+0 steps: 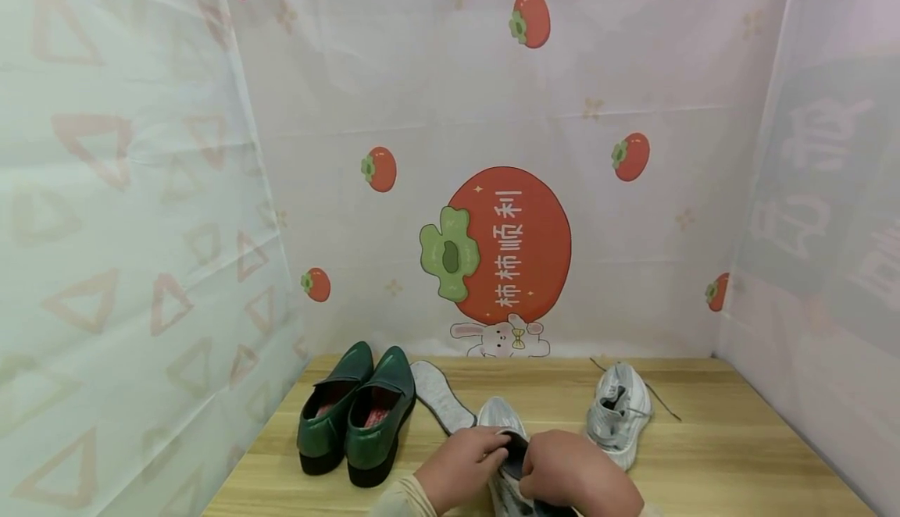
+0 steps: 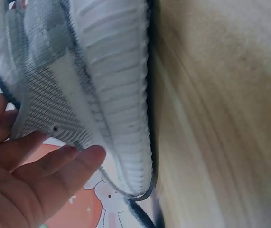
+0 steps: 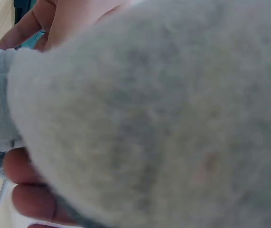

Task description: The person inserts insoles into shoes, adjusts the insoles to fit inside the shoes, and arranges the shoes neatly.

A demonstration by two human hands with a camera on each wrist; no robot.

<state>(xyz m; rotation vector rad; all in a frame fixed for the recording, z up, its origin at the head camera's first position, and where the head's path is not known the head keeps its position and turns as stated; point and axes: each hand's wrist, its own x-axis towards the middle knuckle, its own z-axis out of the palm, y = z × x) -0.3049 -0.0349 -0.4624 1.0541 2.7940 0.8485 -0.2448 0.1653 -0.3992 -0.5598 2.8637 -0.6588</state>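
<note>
A white-and-grey sneaker [image 1: 501, 412] stands on the table between both hands, toe pointing away. My left hand [image 1: 460, 464] grips the upper by the shoe's opening. From the left wrist, its fingers [image 2: 71, 166] lie along the mesh side of the sneaker [image 2: 111, 71], above the ribbed white sole. My right hand [image 1: 576, 470] is at the opening's right side, holding a fuzzy grey insole [image 3: 149, 118]. The insole fills most of the right wrist view, its rounded end against the shoe; fingertips [image 3: 35, 199] show under its edge. Much of the shoe's inside is hidden.
A pair of green loafers [image 1: 380, 415] stands at the left of the wooden table [image 1: 717, 447]. Beside them lies another grey insole [image 1: 441, 396]. A second sneaker [image 1: 620, 415] with loose laces is at the right. Printed cloth walls [image 1: 668, 267] enclose the back and sides.
</note>
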